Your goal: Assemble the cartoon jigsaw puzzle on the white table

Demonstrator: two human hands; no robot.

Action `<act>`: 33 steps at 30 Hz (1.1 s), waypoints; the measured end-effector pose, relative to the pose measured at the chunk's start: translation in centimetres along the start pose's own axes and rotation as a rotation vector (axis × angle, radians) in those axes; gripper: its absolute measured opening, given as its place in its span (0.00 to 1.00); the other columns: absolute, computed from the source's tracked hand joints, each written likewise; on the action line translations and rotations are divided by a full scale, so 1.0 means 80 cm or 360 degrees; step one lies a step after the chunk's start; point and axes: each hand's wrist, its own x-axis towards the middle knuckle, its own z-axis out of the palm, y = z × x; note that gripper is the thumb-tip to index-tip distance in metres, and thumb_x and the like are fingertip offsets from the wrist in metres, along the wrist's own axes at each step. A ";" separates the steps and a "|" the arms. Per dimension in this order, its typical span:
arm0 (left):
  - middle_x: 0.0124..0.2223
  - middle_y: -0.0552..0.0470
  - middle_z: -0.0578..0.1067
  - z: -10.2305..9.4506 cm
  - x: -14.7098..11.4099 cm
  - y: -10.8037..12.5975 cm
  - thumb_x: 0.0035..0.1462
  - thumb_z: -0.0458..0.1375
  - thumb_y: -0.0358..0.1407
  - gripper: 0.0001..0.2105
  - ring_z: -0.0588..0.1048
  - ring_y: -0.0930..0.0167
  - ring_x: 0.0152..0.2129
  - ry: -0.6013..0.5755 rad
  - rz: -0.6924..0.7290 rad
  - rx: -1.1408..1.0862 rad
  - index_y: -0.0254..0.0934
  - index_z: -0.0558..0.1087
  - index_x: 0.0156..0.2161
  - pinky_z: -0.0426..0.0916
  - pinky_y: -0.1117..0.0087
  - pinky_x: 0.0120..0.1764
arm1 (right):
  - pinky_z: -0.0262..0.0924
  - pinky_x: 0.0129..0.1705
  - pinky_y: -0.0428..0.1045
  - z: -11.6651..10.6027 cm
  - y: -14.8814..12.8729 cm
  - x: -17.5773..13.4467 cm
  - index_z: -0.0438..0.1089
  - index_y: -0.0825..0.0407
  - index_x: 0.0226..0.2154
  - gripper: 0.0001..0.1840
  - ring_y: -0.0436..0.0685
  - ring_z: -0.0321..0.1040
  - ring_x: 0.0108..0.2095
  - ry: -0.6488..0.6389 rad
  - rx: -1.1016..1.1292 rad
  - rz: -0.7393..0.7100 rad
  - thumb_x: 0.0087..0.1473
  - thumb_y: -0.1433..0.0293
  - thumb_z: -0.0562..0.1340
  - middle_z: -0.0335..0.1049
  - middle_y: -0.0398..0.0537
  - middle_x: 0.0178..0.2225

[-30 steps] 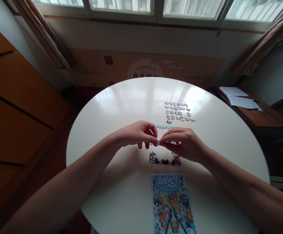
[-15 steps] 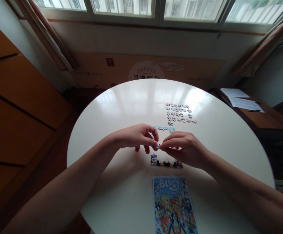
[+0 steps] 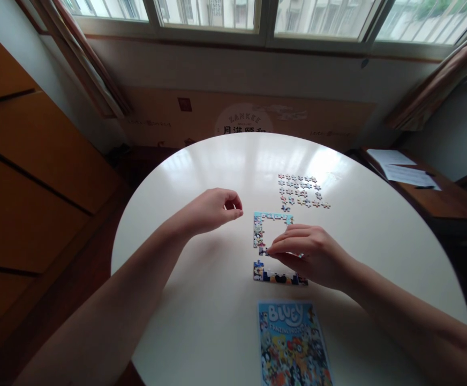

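A small jigsaw puzzle piece (image 3: 263, 251) is pinched at its right side by the thumb and fingers of my right hand (image 3: 311, 251). It sits in the gap on the left side of a partly joined puzzle frame (image 3: 258, 230), between the upper part and the bottom strip (image 3: 279, 277). My right hand covers much of the frame's right side. To the left of the frame, my left hand (image 3: 217, 209) hovers above the table with curled fingers, thumb and fingertips slightly apart, nothing between them.
Loose puzzle pieces (image 3: 300, 190) lie in rows beyond the frame. A colourful picture sheet (image 3: 293, 343) marked "Bluey" lies on the near side of the round white table (image 3: 169, 182). Papers (image 3: 408, 174) rest on a brown side table at right.
My left hand has let go of the puzzle piece and moved away to the left. My right hand has lowered slightly with the piece, towards the frame's left gap.
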 end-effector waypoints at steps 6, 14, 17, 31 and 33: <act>0.38 0.47 0.78 -0.004 -0.001 -0.003 0.57 0.60 0.47 0.14 0.72 0.68 0.30 -0.0009 -0.0048 0.0042 0.37 0.77 0.38 0.63 0.69 0.30 | 0.70 0.36 0.50 0.001 0.001 0.000 0.80 0.48 0.38 0.09 0.53 0.76 0.34 -0.0088 -0.0012 0.0046 0.64 0.70 0.62 0.82 0.45 0.35; 0.30 0.51 0.76 0.003 -0.012 0.010 0.56 0.60 0.43 0.10 0.69 0.71 0.24 -0.0400 0.0164 0.0265 0.38 0.75 0.32 0.56 0.69 0.27 | 0.65 0.34 0.48 0.004 -0.005 0.003 0.81 0.47 0.37 0.12 0.53 0.73 0.35 -0.0266 -0.0098 0.0116 0.65 0.71 0.60 0.81 0.43 0.36; 0.30 0.51 0.76 0.011 -0.016 0.017 0.56 0.60 0.43 0.10 0.69 0.71 0.24 -0.0490 0.0245 0.0295 0.38 0.74 0.30 0.56 0.69 0.27 | 0.64 0.36 0.49 0.006 -0.003 0.002 0.80 0.46 0.38 0.11 0.53 0.73 0.36 -0.0326 -0.0135 0.0130 0.65 0.69 0.61 0.81 0.43 0.36; 0.19 0.52 0.69 0.037 -0.020 0.029 0.58 0.58 0.45 0.19 0.61 0.73 0.16 -0.0614 0.0306 0.0370 0.38 0.70 0.20 0.51 0.67 0.23 | 0.62 0.36 0.50 0.007 -0.003 0.001 0.79 0.43 0.41 0.09 0.53 0.71 0.37 -0.0413 -0.0222 0.0095 0.63 0.69 0.63 0.80 0.41 0.39; 0.19 0.52 0.69 0.039 -0.019 0.028 0.58 0.57 0.45 0.19 0.61 0.73 0.16 -0.0618 0.0328 0.0398 0.38 0.70 0.20 0.52 0.67 0.23 | 0.61 0.35 0.50 0.007 -0.004 0.002 0.79 0.43 0.40 0.09 0.53 0.71 0.37 -0.0425 -0.0235 0.0094 0.63 0.70 0.63 0.80 0.41 0.38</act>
